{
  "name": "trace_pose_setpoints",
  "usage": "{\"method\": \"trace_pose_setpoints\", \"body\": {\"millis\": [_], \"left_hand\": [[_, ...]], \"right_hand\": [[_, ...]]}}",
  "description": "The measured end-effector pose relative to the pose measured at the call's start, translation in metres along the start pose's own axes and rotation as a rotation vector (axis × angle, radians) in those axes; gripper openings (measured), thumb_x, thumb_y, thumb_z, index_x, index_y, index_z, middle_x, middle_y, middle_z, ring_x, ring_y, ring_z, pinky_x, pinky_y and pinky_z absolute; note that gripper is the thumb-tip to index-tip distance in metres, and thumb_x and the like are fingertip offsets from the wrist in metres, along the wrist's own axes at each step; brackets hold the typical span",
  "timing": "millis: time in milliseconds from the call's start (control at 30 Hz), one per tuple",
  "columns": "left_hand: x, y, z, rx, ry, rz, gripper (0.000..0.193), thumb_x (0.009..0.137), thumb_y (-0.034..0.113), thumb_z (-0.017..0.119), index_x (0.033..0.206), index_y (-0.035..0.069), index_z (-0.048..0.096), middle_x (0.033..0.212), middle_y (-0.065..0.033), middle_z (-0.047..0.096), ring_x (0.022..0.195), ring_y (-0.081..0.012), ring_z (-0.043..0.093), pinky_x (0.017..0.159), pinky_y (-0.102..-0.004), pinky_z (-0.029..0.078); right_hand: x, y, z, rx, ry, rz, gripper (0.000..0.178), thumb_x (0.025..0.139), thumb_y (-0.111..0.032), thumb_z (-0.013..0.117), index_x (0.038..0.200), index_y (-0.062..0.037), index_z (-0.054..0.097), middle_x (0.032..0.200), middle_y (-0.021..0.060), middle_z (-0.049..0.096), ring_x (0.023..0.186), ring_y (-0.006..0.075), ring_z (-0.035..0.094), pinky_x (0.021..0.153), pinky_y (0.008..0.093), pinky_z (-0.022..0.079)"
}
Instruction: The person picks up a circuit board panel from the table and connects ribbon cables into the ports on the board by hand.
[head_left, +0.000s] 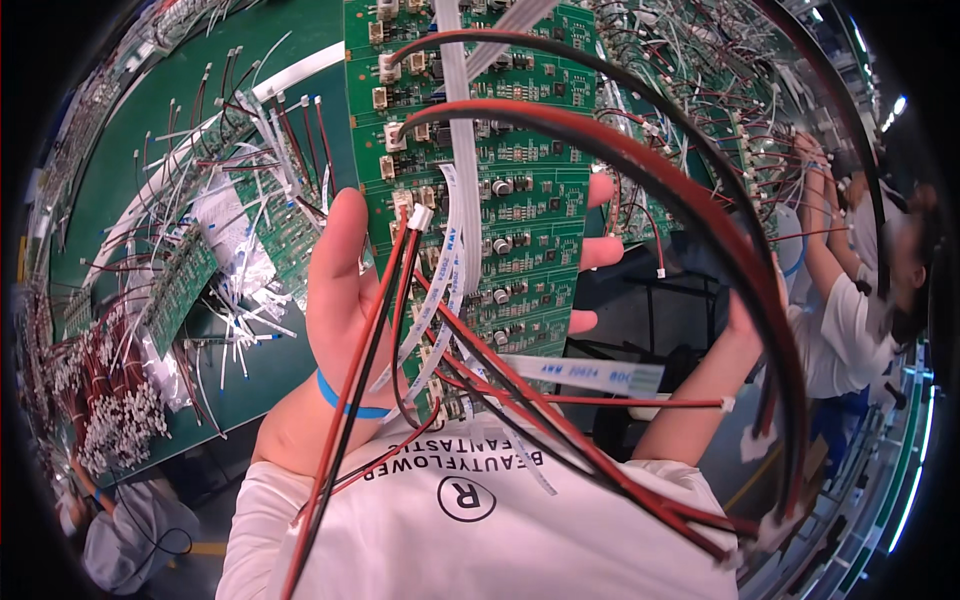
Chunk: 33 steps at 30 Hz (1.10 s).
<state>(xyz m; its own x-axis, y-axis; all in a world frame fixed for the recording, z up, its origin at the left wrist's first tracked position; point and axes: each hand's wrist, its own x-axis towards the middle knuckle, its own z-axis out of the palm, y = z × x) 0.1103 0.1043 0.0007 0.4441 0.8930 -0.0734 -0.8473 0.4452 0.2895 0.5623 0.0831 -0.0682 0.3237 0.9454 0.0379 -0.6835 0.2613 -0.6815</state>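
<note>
A long green circuit-board panel [540,215] stands in front of me, with rows of small white sockets down its left side. My left hand [345,275] is closed round it, thumb at the left edge and fingertips showing past the right edge. Several red-and-black wire pairs [610,135] run from the sockets and arch to the right, close to the camera. White flat ribbon cables [461,150] hang along the panel. One white plug [420,216] lies against a socket near my left thumb. My right hand [742,312] is raised right of the panel, its fingers hidden behind the arching wires.
A green table [245,385] carries wired boards [182,285], silvery bags [235,225] and a bundle of wires with white plugs [125,425]. More wired boards [690,165] lie at far right, beside another person's hands [810,155]. Another person [135,530] is at lower left.
</note>
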Motion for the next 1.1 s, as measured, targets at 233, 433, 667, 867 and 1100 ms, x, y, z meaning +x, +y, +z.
{"method": "trace_pose_setpoints", "body": {"millis": [233, 433, 667, 867, 1100], "left_hand": [[-0.013, 0.008, 0.002, -0.024, 0.043, 0.009, 0.059, 0.092, 0.044, 0.035, 0.138, 0.008, 0.024, 0.136, -0.0206, 0.032, 0.117, -0.0372, 0.043, 0.096, -0.0531, 0.036], [-0.005, 0.0, 0.024, -0.289, -0.189, -0.115, 0.079, 0.085, 0.056, 0.04, 0.142, 0.012, 0.008, 0.145, -0.0188, 0.012, 0.129, -0.039, 0.025, 0.092, -0.0693, 0.028], [-0.004, 0.008, 0.029, -0.211, -0.263, -0.106, 0.075, 0.089, 0.045, 0.038, 0.14, 0.003, 0.004, 0.144, -0.0235, 0.009, 0.131, -0.0372, 0.022, 0.097, -0.0667, 0.022], [-0.009, 0.007, 0.024, -0.144, -0.289, -0.108, 0.074, 0.088, 0.039, 0.046, 0.141, 0.01, 0.004, 0.144, -0.023, 0.008, 0.129, -0.0389, 0.023, 0.092, -0.0681, 0.028], [-0.027, 0.039, 0.018, -0.09, -0.364, -0.025, 0.074, 0.08, 0.012, 0.057, 0.139, 0.007, 0.014, 0.142, -0.0155, 0.019, 0.126, -0.029, 0.031, 0.088, -0.0615, 0.035]], "right_hand": [[0.005, 0.011, 0.008, -0.012, -0.169, 0.029, 0.025, 0.09, -0.008, 0.044, 0.108, 0.0094, 0.048, 0.106, 0.025, 0.057, 0.098, 0.0343, 0.058, 0.076, 0.0362, 0.053], [-0.002, -0.008, 0.02, 0.025, -0.201, -0.033, 0.025, 0.089, -0.005, 0.04, 0.109, 0.009, 0.048, 0.11, 0.0233, 0.056, 0.107, 0.0367, 0.052, 0.084, 0.0391, 0.051], [-0.025, -0.032, 0.049, 0.056, -0.3, -0.075, 0.026, 0.089, -0.003, 0.04, 0.109, 0.0075, 0.05, 0.112, 0.0201, 0.056, 0.109, 0.0357, 0.051, 0.083, 0.0395, 0.051], [-0.053, -0.028, 0.068, 0.149, -0.253, -0.087, 0.026, 0.088, -0.006, 0.042, 0.109, 0.005, 0.052, 0.109, 0.0194, 0.058, 0.104, 0.0365, 0.054, 0.079, 0.0414, 0.051], [-0.062, -0.057, 0.037, 0.12, -0.021, -0.163, 0.023, 0.085, -0.006, 0.043, 0.103, 0.0049, 0.053, 0.102, 0.0207, 0.06, 0.097, 0.037, 0.058, 0.077, 0.0409, 0.053]]}}
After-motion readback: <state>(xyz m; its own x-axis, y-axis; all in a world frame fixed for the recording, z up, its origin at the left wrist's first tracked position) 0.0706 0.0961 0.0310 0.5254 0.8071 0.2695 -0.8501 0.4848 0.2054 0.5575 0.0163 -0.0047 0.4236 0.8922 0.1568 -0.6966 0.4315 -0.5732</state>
